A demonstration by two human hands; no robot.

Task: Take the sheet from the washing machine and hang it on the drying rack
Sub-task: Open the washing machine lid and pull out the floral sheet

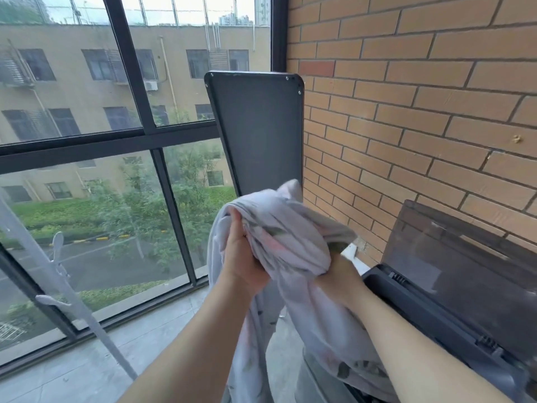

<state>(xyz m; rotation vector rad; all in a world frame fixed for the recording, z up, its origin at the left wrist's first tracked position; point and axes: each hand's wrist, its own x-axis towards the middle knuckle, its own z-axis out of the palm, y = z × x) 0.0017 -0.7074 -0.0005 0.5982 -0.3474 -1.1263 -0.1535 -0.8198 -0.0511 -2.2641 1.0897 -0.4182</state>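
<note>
The left hand (242, 258) curls its fingers tightly into the bunched sheet (290, 237). The right hand (338, 276), just beside it, is buried in the same wad, so I cannot tell how far its fingers are closed. From the grip the cloth hangs between the forearms towards the open washing machine (436, 315) below the right wrist, and the drying rack (55, 274) stands well apart to the left.

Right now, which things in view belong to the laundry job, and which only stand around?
Job: sheet, left hand and right hand gripping it, washing machine, pale pole with hooks (probably the drying rack).
Just there: dark board, brick wall, window.
</note>
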